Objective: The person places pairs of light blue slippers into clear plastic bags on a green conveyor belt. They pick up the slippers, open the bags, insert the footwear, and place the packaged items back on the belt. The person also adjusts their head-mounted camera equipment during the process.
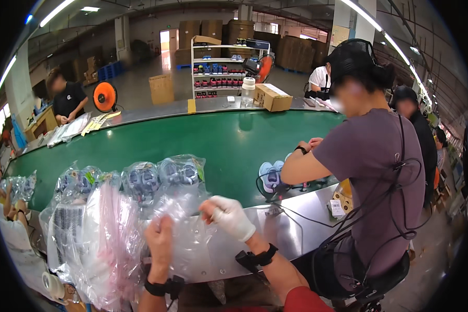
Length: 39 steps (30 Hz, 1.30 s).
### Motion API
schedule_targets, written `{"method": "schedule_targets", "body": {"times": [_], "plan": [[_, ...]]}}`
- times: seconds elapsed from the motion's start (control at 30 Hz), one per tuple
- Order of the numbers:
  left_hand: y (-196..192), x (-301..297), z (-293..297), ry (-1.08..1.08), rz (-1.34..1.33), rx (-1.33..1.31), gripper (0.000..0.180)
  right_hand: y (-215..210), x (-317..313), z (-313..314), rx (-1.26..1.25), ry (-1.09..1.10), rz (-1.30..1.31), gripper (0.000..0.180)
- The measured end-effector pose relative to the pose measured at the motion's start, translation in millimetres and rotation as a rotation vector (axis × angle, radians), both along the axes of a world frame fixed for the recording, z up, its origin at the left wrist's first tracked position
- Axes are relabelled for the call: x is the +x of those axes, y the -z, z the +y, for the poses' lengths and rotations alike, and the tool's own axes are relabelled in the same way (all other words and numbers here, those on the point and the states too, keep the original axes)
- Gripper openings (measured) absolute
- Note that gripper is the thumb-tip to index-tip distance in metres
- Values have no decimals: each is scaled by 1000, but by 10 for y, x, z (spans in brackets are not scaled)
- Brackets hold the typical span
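Note:
A clear plastic bag (pixel 184 244) hangs between my hands at the near metal edge of the bench. My left hand (pixel 159 240) is bare and closed on the bag's left side. My right hand (pixel 230 216), in a white glove with bare fingertips, is pinched at the bag's upper right side; motion blurs the exact contact. Just beyond my hands lie bagged pairs of shoes, one light blue pair (pixel 181 170) and a greyish blue pair (pixel 143 178). Left of my left hand is a pile of flat clear and pinkish bags (pixel 106 229).
A green conveyor belt (pixel 218 140) runs across, with light blue shoes (pixel 270 176) in front of a co-worker (pixel 374 171) at my right, trailing black cables. Beyond the belt stand a cardboard box (pixel 273 97), a bottle (pixel 248 92), an orange fan (pixel 105 96) and a shoe rack (pixel 218 70).

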<state>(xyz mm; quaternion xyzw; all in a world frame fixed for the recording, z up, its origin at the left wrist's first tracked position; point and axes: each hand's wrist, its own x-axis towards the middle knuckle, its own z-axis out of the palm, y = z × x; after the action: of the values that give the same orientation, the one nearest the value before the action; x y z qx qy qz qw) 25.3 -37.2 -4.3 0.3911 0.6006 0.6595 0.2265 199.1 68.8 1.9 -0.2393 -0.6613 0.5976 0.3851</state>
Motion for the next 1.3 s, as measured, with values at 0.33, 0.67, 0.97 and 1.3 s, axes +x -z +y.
{"method": "schedule_targets", "body": {"times": [0.33,0.67,0.97,1.3], "plan": [[1159,337,-156,93,-183,-150,24,1147,375,-51,-127,429,-86,21],[1226,268,-93,24,-255,-119,33,1220,401,46,-239,334,-78,24],[1296,222,-103,62,-237,-128,31,1264,400,101,-252,319,-56,22],[1352,256,-99,137,-306,-98,25,1300,476,90,-306,338,35,21]]}}
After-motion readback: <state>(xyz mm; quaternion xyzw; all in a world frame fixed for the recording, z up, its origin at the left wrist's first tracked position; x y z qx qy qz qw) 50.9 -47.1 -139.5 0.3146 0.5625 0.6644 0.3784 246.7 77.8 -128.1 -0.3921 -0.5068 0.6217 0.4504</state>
